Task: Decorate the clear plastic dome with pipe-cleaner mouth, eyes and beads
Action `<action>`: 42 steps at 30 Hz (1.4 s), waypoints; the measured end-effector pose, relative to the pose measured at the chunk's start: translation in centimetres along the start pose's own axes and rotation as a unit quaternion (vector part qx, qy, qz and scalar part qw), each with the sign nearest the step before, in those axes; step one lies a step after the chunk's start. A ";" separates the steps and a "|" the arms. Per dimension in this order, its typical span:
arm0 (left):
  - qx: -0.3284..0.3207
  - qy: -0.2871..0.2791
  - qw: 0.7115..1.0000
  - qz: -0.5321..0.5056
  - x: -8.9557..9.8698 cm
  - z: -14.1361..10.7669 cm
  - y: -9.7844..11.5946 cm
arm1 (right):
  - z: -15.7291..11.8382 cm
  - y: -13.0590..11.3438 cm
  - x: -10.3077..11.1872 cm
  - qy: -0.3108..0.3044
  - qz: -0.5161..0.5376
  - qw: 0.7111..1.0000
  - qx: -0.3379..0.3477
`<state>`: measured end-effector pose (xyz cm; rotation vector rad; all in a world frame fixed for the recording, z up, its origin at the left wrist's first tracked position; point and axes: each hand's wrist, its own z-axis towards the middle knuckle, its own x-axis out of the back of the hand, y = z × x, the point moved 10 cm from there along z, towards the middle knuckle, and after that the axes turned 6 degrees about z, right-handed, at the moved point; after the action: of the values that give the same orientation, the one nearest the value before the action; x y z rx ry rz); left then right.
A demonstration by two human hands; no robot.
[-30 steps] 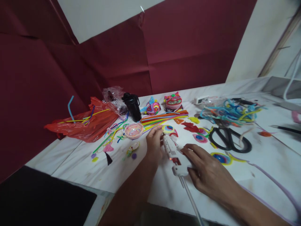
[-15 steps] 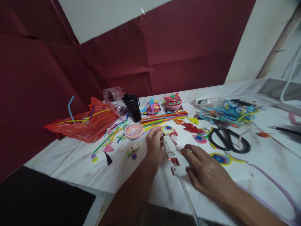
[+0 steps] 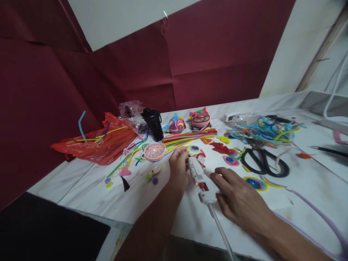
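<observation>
My right hand [image 3: 236, 192] is closed around the grip side of a white hot glue gun [image 3: 198, 174], whose small red light glows and whose cord runs down toward me. The gun's nozzle end points away, close to the fingertips of my left hand [image 3: 178, 166]. Those fingers pinch the edge of a round coiled piece [image 3: 193, 149] in yellow, white and blue. Just behind the gun, a red and white piece [image 3: 201, 156] is partly hidden. A pink coiled bowl [image 3: 154, 151] sits left of my left hand.
Black-handled scissors [image 3: 265, 163] lie right of my hands, near a blue and yellow coiled piece [image 3: 255, 183]. Pipe cleaners [image 3: 190, 137] lie behind. At the back stand a black bottle [image 3: 153, 124] and two colourful coiled figures [image 3: 200, 117]. A red plastic bag [image 3: 106, 143] lies left.
My right hand and the rear of the glue gun have shifted very slightly. My left hand stays in place with the round coiled piece.
</observation>
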<state>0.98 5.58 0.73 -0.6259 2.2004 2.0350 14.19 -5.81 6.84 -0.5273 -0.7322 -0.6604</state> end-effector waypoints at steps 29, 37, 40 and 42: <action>0.019 0.001 1.000 -0.010 -0.3 -0.3 0.3 | -0.6 -0.1 0.5 0.018 -0.018 1.000 0.005; 0.014 0.007 1.000 -0.010 0.1 0.0 0.3 | -0.8 -0.3 0.7 0.008 -0.017 1.000 0.005; 0.013 0.012 1.000 -0.011 0.2 -0.1 0.5 | -1.0 -0.5 0.9 0.004 -0.016 1.000 0.007; 0.011 0.013 1.000 -0.009 0.2 -0.1 0.6 | -1.0 -0.5 1.1 0.006 -0.015 1.000 0.008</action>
<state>0.60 5.49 1.23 -0.6717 2.2196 2.0036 14.90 -7.18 7.07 -0.4990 -0.7345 -0.6847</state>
